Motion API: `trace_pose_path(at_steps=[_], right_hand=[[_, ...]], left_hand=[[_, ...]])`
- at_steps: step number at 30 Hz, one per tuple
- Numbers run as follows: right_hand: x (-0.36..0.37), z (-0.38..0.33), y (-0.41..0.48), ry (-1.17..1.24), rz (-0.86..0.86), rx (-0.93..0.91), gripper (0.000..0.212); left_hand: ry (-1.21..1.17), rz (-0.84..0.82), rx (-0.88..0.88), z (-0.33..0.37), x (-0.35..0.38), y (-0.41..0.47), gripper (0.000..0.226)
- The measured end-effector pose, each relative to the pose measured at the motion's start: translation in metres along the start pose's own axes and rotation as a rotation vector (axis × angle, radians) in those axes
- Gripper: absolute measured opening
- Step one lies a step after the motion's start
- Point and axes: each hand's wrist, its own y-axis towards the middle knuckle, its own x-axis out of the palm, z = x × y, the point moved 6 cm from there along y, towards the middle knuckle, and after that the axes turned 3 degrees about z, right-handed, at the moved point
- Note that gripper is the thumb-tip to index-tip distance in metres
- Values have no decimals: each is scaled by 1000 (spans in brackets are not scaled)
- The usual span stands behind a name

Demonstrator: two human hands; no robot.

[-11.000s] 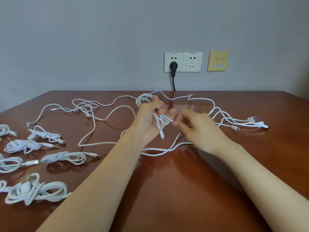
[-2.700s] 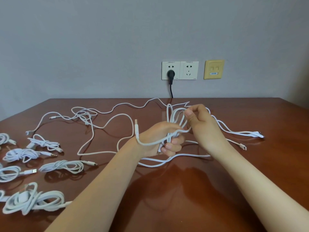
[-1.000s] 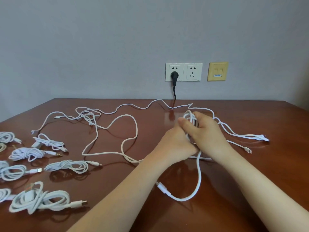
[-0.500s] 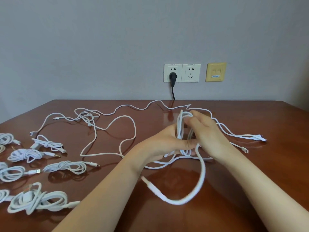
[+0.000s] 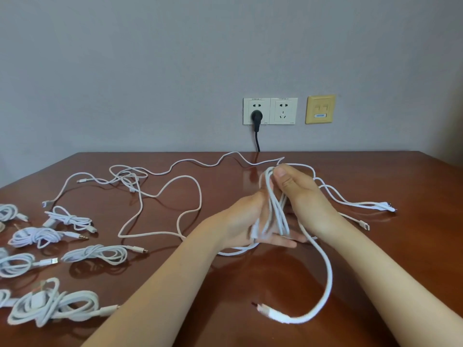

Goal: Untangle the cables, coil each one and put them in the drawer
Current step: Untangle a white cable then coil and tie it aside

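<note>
A white cable (image 5: 276, 211) is gathered into several long loops between my hands above the brown table (image 5: 375, 271). My right hand (image 5: 300, 194) pinches the top of the loops with thumb and fingers. My left hand (image 5: 248, 221) is below it, thumb up and fingers straight, and the loops lie across its palm. The cable's free end curves down to a connector (image 5: 263, 309) near the table's front. More tangled white cables (image 5: 175, 194) lie spread behind my left hand, with plug ends (image 5: 385, 205) at the right. No drawer is in view.
Several coiled white cables lie in rows at the left: one bundle (image 5: 95, 254) nearest my left arm, a larger bundle (image 5: 50, 306) at the front. On the wall are sockets (image 5: 270, 111) with a black plug, and a yellow plate (image 5: 320, 109).
My left hand's fingers have straightened under the loops. The cable's free end has swung lower and to the right. My right hand stays at the top of the loops.
</note>
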Motion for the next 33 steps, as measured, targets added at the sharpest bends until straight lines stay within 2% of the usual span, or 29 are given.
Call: trace_pose_path(at_steps=[4,6,9,11,13,15,17,19,21,23,25,28,30,33], right_hand=[[2,-2,0,-214,84,-90,33],[-1,-2,1,-274,115,-97,33],[-5,-2,2,-361,125,-101,32],[-6,-1,2,-359,118,-99,33],[-5,0,1,-376,93,-92,34],[-6,1,2,-415,66,-82,35],[-9,-2,3,-395,53,-75,35],[-11,0,6,-223,26,2,33],[-8,6,7,-56,-28,93,25],[-12,11,10,-28,0,122,13],[-16,13,10,-163,14,94,7],[-9,10,4,-496,-8,-4,20],[-4,7,3,-433,27,-43,19],[-1,10,4,-163,73,57,12]], left_hand=[[-43,15,37,-1,9,-2,60],[-152,42,39,1,5,-1,69],[-288,189,39,12,-1,8,76],[-168,254,89,15,-6,7,57],[-24,127,71,9,2,2,61],[-25,24,75,6,8,-6,59],[-23,58,122,8,6,-6,36],[12,137,161,13,4,-7,21],[83,178,173,14,1,-6,28],[162,164,185,12,1,-4,32],[243,161,189,13,1,-4,30],[317,181,176,13,1,-5,27],[374,206,174,14,2,-6,24],[434,241,204,17,4,-6,20]])
